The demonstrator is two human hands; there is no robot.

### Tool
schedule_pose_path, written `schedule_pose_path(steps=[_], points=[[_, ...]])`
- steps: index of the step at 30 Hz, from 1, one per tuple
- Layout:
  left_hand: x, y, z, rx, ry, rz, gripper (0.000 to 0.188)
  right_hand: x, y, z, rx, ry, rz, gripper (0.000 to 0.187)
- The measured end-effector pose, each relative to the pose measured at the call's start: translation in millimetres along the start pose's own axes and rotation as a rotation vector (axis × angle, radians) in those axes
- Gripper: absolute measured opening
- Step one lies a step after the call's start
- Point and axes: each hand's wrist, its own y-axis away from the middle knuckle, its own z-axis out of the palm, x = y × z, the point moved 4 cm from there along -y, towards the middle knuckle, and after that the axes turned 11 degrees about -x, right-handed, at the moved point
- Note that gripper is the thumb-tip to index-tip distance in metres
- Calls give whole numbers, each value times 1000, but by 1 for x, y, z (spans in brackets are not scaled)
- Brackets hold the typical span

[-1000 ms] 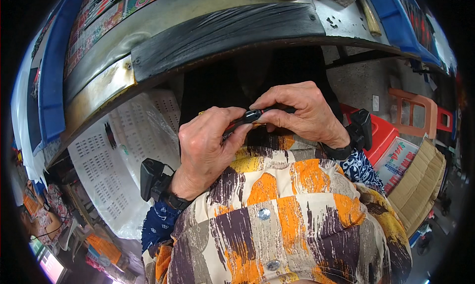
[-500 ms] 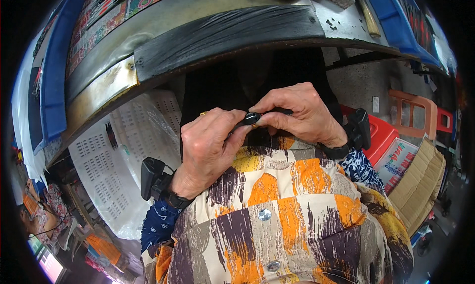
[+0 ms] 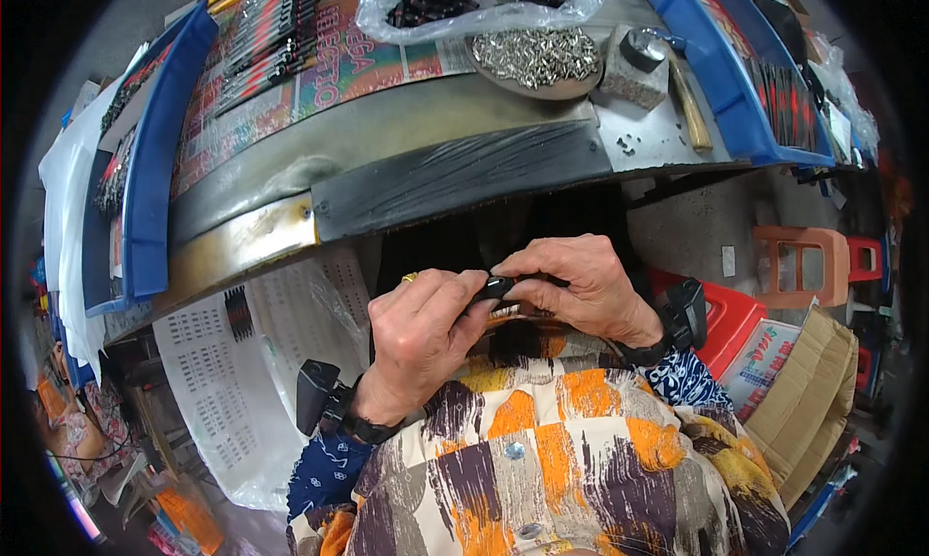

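My left hand (image 3: 414, 341) and my right hand (image 3: 584, 291) meet in front of my body, just off the near edge of the workbench. Between them is a small glossy black piece (image 3: 495, 287), its kind too small to make out. Left thumb and fingers pinch one end of it; right thumb and forefinger grip the other. A ring shows on a left finger, and each wrist carries a black strapped device. Fingers cover most of the piece.
Ahead, the workbench's black front strip (image 3: 464, 183) bears a bowl of small metal parts (image 3: 535, 60), a bag of black pieces (image 3: 479, 4), a stone block (image 3: 634, 77) and a wooden handle (image 3: 689, 106). Blue trays (image 3: 147, 179) flank it. A red stool (image 3: 721, 329) stands right.
My view has tilted up, bringing more of the bench top into sight. Both hands appear lower in the picture and keep their pinch on the black piece.
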Motion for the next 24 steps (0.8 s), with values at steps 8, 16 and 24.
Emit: schedule_pose_path(steps=[8, 16, 24], points=[[5, -14, -14, 57, -4, 19, 21, -20, -18, -19, 36, 125, -61, 23], [2, -21, -26, 92, -40, -26, 23, -21, -32, -70, 372, 443, 96, 16], [-5, -22, -35, 115, -59, -83, 18, -8, -48, -87, 422, 847, -24, 21]])
